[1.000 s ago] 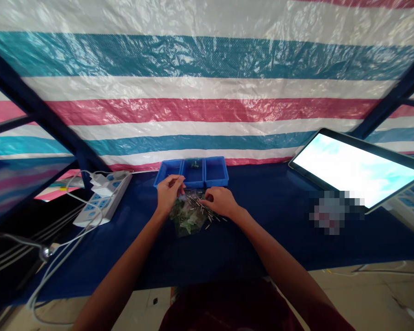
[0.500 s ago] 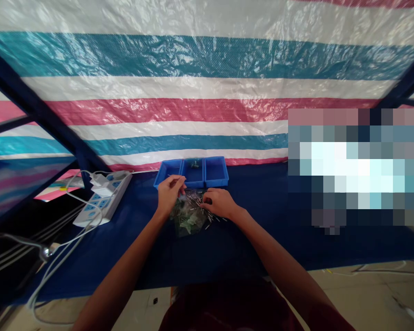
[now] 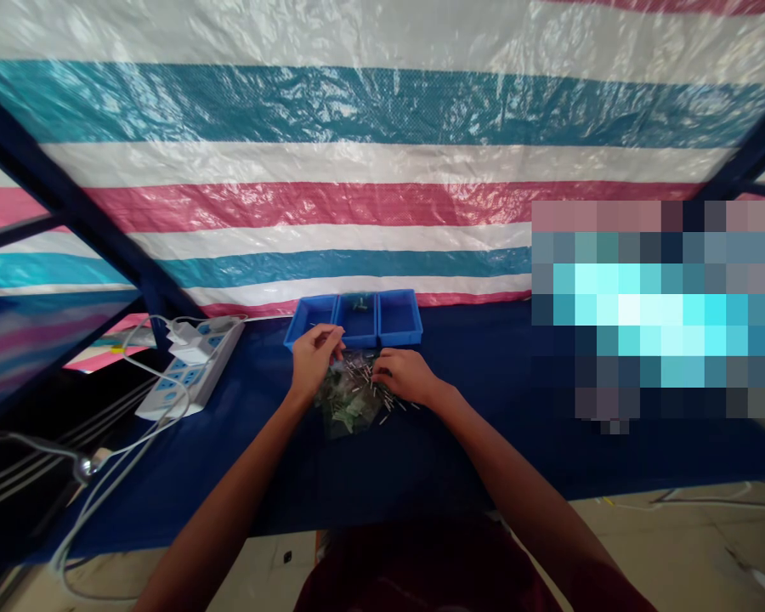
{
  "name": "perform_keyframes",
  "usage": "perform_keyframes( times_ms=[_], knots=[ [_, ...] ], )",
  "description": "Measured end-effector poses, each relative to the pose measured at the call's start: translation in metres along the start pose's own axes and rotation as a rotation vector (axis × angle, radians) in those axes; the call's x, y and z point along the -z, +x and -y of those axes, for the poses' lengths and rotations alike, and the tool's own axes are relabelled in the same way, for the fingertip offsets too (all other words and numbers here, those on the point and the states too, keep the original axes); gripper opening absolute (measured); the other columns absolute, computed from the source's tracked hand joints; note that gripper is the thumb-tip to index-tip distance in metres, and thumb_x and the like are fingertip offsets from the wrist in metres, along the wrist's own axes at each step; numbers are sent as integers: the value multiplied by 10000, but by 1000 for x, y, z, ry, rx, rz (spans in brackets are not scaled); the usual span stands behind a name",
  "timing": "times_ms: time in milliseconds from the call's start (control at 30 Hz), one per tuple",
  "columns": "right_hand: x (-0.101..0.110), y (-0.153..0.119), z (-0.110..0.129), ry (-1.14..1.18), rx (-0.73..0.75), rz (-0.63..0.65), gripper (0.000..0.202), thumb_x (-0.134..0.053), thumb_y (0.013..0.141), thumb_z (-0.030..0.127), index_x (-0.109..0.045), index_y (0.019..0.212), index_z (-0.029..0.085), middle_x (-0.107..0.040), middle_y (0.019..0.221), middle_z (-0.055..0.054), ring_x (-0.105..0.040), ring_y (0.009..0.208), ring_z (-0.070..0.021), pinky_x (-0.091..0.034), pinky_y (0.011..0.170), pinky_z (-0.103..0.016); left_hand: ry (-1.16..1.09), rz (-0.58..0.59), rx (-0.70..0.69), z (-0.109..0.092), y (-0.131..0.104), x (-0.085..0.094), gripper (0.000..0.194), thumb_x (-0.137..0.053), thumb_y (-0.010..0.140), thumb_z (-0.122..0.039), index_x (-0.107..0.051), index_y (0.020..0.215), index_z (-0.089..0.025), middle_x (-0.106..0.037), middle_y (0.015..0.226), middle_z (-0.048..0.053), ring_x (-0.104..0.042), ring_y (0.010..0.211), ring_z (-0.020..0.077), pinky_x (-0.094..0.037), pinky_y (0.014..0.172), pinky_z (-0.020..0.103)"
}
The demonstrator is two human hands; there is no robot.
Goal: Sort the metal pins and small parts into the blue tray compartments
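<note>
Small thin metal pins (image 3: 388, 406) lie in a loose pile on the dark blue table. Beside and partly under them is a clear plastic bag (image 3: 344, 416) with pale green pieces in or on it. My left hand (image 3: 312, 357) is pinched over the bag's far left side, in front of the blue trays; what it holds is too small to make out. My right hand (image 3: 408, 374) reaches into the right side of the pile with its fingers curled together. Anything between those fingertips is hidden.
Three joined blue trays (image 3: 400, 318) stand at the back, against the striped sheet (image 3: 357, 204); the middle one holds a few small greenish pieces (image 3: 360, 303). A white power strip (image 3: 191, 374) with plugs and cables lies to the left. A blurred-out area covers the right.
My right hand's fingers have shifted slightly at the pile. My left hand stays almost still, and the trays and bag have not moved.
</note>
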State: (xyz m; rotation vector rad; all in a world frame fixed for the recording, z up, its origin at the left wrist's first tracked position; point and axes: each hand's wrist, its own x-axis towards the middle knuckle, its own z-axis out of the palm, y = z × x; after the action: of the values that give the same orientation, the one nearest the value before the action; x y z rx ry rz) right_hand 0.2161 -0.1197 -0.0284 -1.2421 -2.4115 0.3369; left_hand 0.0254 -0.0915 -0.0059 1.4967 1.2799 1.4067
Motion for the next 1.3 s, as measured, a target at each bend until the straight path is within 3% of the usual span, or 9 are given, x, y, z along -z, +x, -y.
perform_keyframes(
  times_ms=[733, 933, 1200, 1300],
  knots=[
    [-3, 4, -5, 409, -62, -580, 111, -652, 875, 258, -724, 811, 203, -666, 772, -27, -609, 688, -139, -485, 698, -257, 29, 35, -12, 1, -2, -2, 195, -658, 766, -356, -641, 755, -162, -604, 577, -17, -523, 425, 99, -364, 398, 209],
    [1, 3, 1, 642, -182, -605, 150, -629, 864, 307, -712, 795, 202, -672, 801, -32, -629, 592, -129, -522, 622, -264, 116, 117, -56, 1, -7, -5, 232, -643, 799, -402, -653, 790, -170, -648, 638, 3, -545, 467, 108, -395, 440, 212],
    [0, 6, 5, 977, -304, -627, 159, -705, 754, 367, -675, 773, 212, -704, 729, -19, -708, 654, -198, -587, 661, -323, 335, 277, -293, 3, -14, -9, 259, -607, 857, -401, -723, 972, -200, -710, 855, 53, -628, 700, 160, -467, 581, 238],
    [-1, 7, 7, 1085, -332, -638, 169, -730, 715, 356, -672, 763, 205, -699, 702, -6, -708, 635, -199, -591, 653, -326, 359, 356, -336, 3, -17, -11, 262, -610, 865, -389, -721, 1015, -204, -709, 874, 53, -615, 669, 147, -461, 573, 235]
  ],
)
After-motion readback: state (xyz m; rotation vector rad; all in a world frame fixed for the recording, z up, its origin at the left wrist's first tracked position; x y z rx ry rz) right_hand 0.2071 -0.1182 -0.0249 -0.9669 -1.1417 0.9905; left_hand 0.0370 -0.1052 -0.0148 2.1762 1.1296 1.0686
